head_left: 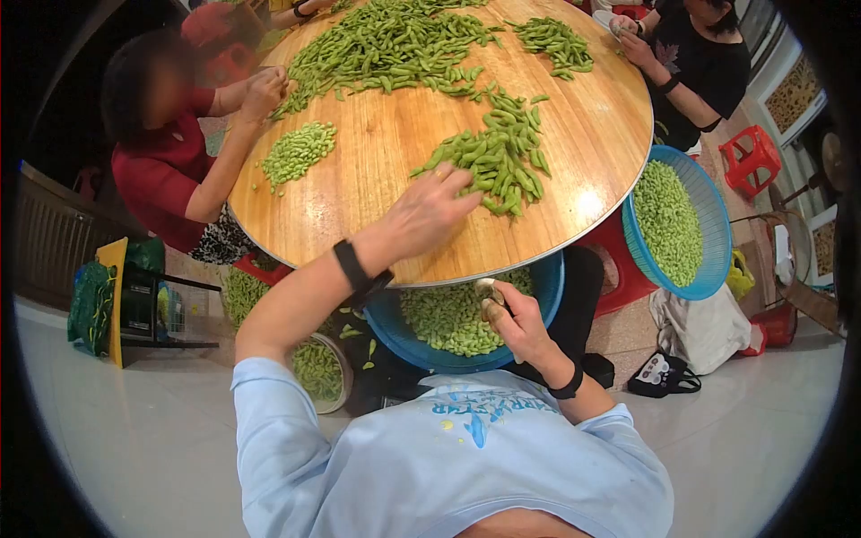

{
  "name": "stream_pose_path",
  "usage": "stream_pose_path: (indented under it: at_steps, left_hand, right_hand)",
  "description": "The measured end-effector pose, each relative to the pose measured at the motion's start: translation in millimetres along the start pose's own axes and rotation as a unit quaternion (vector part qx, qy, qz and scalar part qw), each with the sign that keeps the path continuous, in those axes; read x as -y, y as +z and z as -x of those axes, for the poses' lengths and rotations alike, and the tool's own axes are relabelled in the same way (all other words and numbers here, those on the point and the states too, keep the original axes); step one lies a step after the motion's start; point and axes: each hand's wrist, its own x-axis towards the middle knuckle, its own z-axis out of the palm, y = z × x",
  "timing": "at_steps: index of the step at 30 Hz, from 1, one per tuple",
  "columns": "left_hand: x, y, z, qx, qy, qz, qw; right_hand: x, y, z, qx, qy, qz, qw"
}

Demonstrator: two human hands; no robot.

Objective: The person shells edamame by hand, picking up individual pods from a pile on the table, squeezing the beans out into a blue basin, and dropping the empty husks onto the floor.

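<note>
My left hand (430, 211) is over the wooden table, bent at the edge of a pile of green pods (507, 157). Motion blurs its fingers, so any pod in them cannot be made out. Beyond the table's near edge, my right hand (520, 327) is closed above a blue basin (554, 300) of shelled green beans (448, 318). Pale and brownish coverings show at its fingertips, and whatever lies between the fingers is too small to name. Both wrists wear dark bands.
Large pod heap (386, 45) at the table's (377, 179) far side; shelled beans (300, 152) at left. People sit left (166, 179) and right (708, 72). A blue basket (725, 224) of beans, a red stool (752, 160) and a pod bucket (345, 372) stand around.
</note>
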Motion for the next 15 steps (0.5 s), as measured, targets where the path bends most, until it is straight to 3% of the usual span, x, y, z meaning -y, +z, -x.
stream_pose_path:
  at_steps: [5,7,9,12,15]
  left_hand:
    - [19.5,25.8,-10.4,0.001,-0.008,0.013,1.000]
    - [17.1,25.9,-10.6,-0.014,-0.014,0.043,0.999]
    - [9.0,26.7,-8.5,0.018,-0.007,-0.017,1.000]
    - [13.4,21.8,-6.6,0.090,-0.020,0.019,0.996]
    - [14.0,15.7,2.7,0.102,-0.012,0.026,0.994]
  right_hand:
    - [4.7,-9.5,5.9,-0.041,0.085,-0.168,0.981]
    - [6.6,-10.0,3.0,-0.045,0.071,-0.177,0.981]
    - [10.2,-10.1,-2.1,-0.059,0.058,-0.186,0.979]
    - [14.5,-9.5,-9.4,-0.066,0.043,-0.208,0.975]
    - [16.1,-7.4,-12.4,-0.067,0.036,-0.227,0.971]
